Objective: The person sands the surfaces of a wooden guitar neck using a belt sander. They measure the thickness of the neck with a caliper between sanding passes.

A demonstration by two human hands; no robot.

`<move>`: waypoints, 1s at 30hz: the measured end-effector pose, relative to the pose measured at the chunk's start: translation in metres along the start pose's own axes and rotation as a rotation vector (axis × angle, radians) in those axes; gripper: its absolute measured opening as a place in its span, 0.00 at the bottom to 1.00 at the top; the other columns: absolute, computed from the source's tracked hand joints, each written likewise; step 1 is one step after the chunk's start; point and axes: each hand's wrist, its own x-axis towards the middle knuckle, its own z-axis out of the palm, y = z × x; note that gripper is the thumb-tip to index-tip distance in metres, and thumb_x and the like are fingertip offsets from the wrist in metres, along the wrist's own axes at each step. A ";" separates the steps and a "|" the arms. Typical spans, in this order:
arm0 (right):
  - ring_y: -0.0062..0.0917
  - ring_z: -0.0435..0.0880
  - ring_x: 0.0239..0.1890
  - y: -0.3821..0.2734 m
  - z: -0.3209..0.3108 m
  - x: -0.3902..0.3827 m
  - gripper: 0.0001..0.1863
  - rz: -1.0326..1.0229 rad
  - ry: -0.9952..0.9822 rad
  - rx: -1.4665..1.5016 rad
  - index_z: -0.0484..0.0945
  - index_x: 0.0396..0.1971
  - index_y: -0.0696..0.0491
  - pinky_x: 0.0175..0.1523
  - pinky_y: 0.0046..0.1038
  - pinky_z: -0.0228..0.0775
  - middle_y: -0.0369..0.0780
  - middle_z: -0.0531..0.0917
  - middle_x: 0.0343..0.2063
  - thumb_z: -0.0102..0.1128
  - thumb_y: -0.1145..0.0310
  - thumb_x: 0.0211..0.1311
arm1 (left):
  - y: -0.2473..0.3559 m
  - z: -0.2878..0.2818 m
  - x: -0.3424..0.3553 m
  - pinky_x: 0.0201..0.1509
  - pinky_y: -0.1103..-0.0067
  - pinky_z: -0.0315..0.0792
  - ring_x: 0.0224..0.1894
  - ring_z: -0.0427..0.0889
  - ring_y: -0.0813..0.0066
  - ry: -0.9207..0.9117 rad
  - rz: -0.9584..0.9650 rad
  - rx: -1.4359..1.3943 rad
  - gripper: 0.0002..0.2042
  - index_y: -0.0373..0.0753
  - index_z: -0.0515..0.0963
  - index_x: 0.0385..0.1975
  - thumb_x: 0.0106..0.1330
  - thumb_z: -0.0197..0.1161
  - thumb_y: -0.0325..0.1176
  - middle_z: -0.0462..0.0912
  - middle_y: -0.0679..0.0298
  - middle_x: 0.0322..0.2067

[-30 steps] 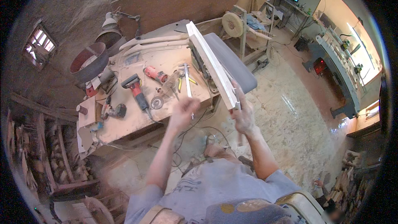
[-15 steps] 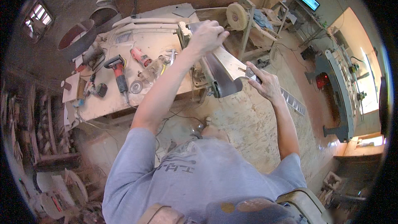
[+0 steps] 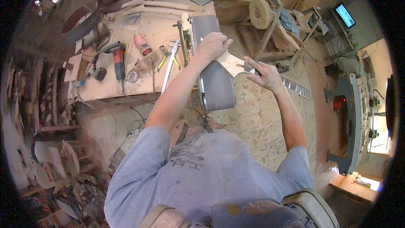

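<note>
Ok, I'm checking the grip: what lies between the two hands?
In the head view, pale wood spans from the left hand to the right hand, partly over the grey belt.

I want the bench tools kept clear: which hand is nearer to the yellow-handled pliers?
Left. The left hand is right of the pliers, over the sanding belt; the right hand is farther right, past the belt, gripping the guitar neck.
</note>
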 end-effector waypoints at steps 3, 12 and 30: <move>0.43 0.84 0.35 0.010 0.009 0.011 0.45 -0.073 0.056 0.004 0.59 0.75 0.34 0.39 0.43 0.77 0.43 0.81 0.31 0.70 0.58 0.57 | -0.004 0.004 0.000 0.47 0.60 0.76 0.38 0.82 0.49 0.096 -0.053 -0.002 0.23 0.35 0.83 0.23 0.72 0.59 0.49 0.83 0.50 0.28; 0.43 0.81 0.44 0.039 0.031 0.070 0.25 -0.124 0.155 -0.158 0.71 0.51 0.53 0.49 0.43 0.74 0.45 0.79 0.37 0.63 0.80 0.51 | -0.033 -0.005 0.010 0.48 0.60 0.77 0.39 0.83 0.49 0.221 -0.092 0.075 0.20 0.35 0.82 0.24 0.71 0.59 0.45 0.83 0.50 0.30; 0.39 0.79 0.47 0.045 0.034 0.101 0.15 -0.079 0.171 -0.241 0.71 0.49 0.53 0.52 0.41 0.73 0.42 0.77 0.40 0.54 0.76 0.61 | -0.052 -0.008 0.024 0.52 0.63 0.76 0.43 0.83 0.53 0.199 -0.153 0.150 0.17 0.37 0.83 0.28 0.71 0.58 0.44 0.85 0.53 0.34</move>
